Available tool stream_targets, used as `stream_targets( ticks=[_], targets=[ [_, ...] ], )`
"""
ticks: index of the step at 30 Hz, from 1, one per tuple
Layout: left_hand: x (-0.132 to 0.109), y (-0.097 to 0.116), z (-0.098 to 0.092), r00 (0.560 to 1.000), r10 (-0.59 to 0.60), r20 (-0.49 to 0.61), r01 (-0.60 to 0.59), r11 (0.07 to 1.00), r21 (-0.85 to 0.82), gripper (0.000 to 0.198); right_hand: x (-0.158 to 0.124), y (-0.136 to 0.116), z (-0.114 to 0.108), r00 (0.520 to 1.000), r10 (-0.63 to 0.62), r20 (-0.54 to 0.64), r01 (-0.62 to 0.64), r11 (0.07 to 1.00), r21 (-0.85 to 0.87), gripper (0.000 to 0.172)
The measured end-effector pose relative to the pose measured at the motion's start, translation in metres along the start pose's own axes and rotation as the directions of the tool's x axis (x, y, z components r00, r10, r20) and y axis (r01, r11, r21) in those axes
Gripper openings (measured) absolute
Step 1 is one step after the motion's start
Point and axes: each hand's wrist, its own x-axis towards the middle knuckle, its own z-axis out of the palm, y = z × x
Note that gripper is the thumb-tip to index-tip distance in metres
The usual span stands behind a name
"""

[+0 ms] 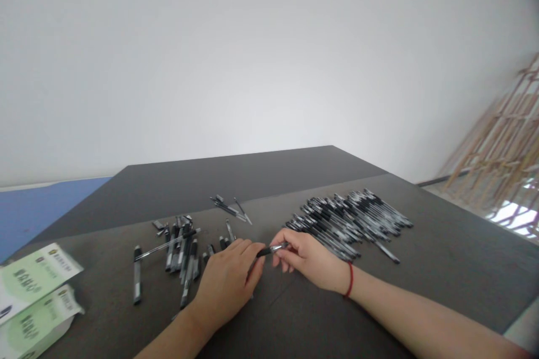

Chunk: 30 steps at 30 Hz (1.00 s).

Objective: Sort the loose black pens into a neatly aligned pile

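Between my two hands, near the middle of the table, a black and clear pen (273, 249) is held roughly level. My left hand (229, 277) is closed around its left end, and its palm hides part of the pen. The fingers of my right hand (305, 255) pinch the right end. To the left of my left hand lies a loose pile of pen parts (181, 252), black and clear. Right of my right hand, many pens (345, 221) lie side by side in a slanted heap.
Two green and white packages (36, 291) lie at the table's left edge. A few thin pen pieces (233, 209) rest farther back on the dark table (303, 325). Behind it stands a white wall (269, 67). Wooden racks (505, 129) lean at the far right.
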Motion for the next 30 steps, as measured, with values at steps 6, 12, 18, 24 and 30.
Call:
stream_targets(
  ticks=[6, 12, 18, 24, 30],
  targets=[
    [-0.003, 0.005, -0.003, 0.998, 0.064, 0.002, -0.064, 0.996, 0.067, 0.021, -0.003, -0.005, 0.000, 0.997, -0.021, 0.076, 0.034, 0.983, -0.181, 0.015],
    [-0.004, 0.008, -0.006, 0.992, 0.105, 0.073, -0.113, 0.988, 0.104, 0.021, -0.007, -0.007, -0.002, 0.988, -0.032, 0.154, 0.078, 0.950, -0.303, 0.022],
    [-0.004, 0.009, -0.005, 0.992, 0.069, 0.102, -0.076, 0.995, 0.070, 0.021, -0.007, -0.011, -0.007, 0.986, -0.072, 0.153, 0.123, 0.927, -0.355, 0.018],
    [-0.004, 0.014, 0.001, 0.995, 0.003, 0.097, 0.000, 0.999, -0.039, 0.023, 0.001, -0.004, -0.007, 0.995, 0.096, 0.005, -0.095, 0.977, 0.193, 0.015],
    [-0.007, 0.018, -0.007, 0.992, 0.080, 0.098, -0.077, 0.996, -0.041, 0.022, 0.014, 0.008, -0.033, 0.933, 0.157, -0.323, 0.018, 0.878, 0.479, 0.024]
  ],
)
